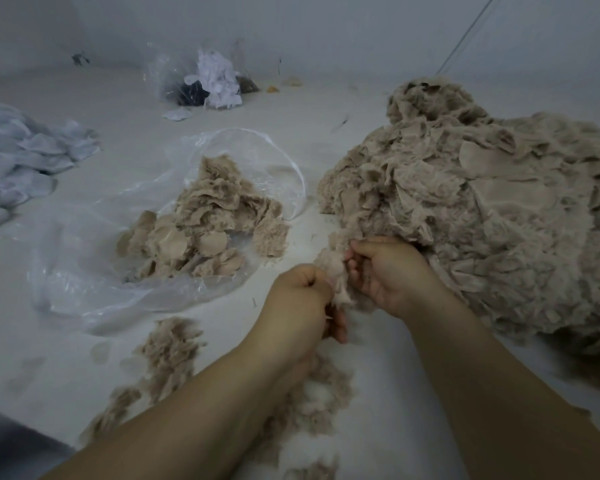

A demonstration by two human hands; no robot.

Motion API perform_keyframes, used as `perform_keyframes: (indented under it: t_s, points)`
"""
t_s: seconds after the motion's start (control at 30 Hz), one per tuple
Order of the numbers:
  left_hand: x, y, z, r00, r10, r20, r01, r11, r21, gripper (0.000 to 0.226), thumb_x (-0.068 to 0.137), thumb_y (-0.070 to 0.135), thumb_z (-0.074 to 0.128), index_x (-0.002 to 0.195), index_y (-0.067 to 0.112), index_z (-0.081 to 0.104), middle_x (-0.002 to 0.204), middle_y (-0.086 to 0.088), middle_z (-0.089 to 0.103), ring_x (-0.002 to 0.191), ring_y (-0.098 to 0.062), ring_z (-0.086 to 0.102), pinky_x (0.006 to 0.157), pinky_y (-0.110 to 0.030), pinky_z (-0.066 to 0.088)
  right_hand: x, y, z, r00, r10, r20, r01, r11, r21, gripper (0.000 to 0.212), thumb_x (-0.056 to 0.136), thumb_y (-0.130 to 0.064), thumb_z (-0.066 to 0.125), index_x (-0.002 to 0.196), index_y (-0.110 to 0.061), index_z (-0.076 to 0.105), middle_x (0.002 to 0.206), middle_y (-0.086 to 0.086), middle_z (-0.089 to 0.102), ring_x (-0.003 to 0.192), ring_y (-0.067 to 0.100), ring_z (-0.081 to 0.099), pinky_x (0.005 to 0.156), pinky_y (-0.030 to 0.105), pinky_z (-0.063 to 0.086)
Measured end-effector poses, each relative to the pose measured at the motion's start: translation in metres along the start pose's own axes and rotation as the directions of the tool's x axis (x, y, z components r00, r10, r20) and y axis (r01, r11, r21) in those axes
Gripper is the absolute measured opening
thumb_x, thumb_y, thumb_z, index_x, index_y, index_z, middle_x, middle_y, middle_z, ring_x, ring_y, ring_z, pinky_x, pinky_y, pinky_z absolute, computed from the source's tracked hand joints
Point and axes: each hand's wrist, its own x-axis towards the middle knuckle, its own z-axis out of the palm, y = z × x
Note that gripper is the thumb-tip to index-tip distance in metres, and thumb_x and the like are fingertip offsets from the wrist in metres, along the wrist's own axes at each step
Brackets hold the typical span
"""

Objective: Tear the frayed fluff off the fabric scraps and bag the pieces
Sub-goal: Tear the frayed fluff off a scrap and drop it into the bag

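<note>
Centrally, both hands pinch one beige fluffy scrap point(333, 271): left hand point(300, 299) and right hand point(388, 271) curled tight on it. Clear plastic bag point(84, 271) lies at ten o'clock, scrap heap point(482, 209) at two.

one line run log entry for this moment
step: tearing fluff | left hand: grips beige scrap | right hand: grips same scrap | clear bag: open, part filled | big scrap pile: right | loose fluff: near
</note>
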Motion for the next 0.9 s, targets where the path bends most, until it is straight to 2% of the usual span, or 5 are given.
perform_keyframes:
  t_s: [0.27, 0.4, 0.57, 0.77, 0.9]
  points:
    - [0.006, 0.017, -0.002, 0.999, 0.033, 0.022, -0.031, 0.996, -0.088, 0.033, 0.099, -0.003, 0.041, 0.068, 0.005, 0.049, 0.053, -0.008, 0.055, 0.051, -0.023, 0.053, 0.045, -0.032, 0.046, 0.003, 0.005, -0.001, 0.996, -0.09, 0.023, 0.092, 0.986, -0.139, 0.017, 0.098, -0.01, 0.053, 0.085, -0.007, 0.064, 0.074, 0.01, 0.07, 0.065, 0.021, 0.066, 0.058, 0.03, 0.058]
    - [0.02, 0.031, -0.007, 0.987, -0.045, 0.153, 0.058, 0.996, -0.075, 0.029, 0.096, -0.002, 0.045, 0.069, 0.004, 0.053, 0.059, -0.017, 0.055, 0.049, -0.026, 0.051, 0.046, -0.03, 0.044, 0.003, 0.003, -0.007, 0.983, -0.081, 0.163, 0.102, 0.986, -0.129, 0.025, 0.093, -0.029, 0.064, 0.104, -0.008, 0.071, 0.087, 0.012, 0.074, 0.07, 0.021, 0.07, 0.059, 0.03, 0.056]
    - [0.036, 0.041, -0.025, 0.976, -0.037, 0.216, 0.035, 0.999, 0.013, 0.012, 0.094, 0.005, 0.056, 0.088, -0.005, 0.058, 0.066, -0.019, 0.058, 0.049, -0.025, 0.056, 0.047, -0.03, 0.049, 0.003, 0.0, -0.014, 0.944, -0.046, 0.327, 0.092, 0.988, -0.128, 0.029, 0.087, -0.017, 0.067, 0.116, -0.019, 0.067, 0.096, 0.008, 0.074, 0.078, 0.018, 0.072, 0.066, 0.027, 0.058]
    - [0.05, 0.032, -0.032, 0.999, 0.023, 0.045, -0.026, 0.997, 0.066, 0.028, 0.096, 0.017, 0.061, 0.072, 0.005, 0.053, 0.058, -0.014, 0.059, 0.041, -0.021, 0.054, 0.039, -0.025, 0.045, 0.002, 0.001, -0.013, 0.943, -0.067, 0.325, 0.107, 0.988, -0.108, 0.023, 0.078, -0.004, 0.07, 0.1, -0.01, 0.068, 0.085, 0.006, 0.074, 0.072, 0.014, 0.07, 0.059, 0.024, 0.057]
    - [0.05, 0.025, -0.025, 0.998, 0.009, 0.055, -0.016, 0.991, 0.133, 0.028, 0.092, 0.03, 0.068, 0.084, 0.005, 0.059, 0.058, -0.011, 0.061, 0.04, -0.021, 0.051, 0.036, -0.022, 0.038, 0.002, 0.002, -0.013, 0.942, -0.078, 0.326, 0.13, 0.982, -0.14, 0.024, 0.084, -0.003, 0.067, 0.107, 0.0, 0.065, 0.088, 0.012, 0.071, 0.08, 0.021, 0.068, 0.079, 0.032, 0.058]
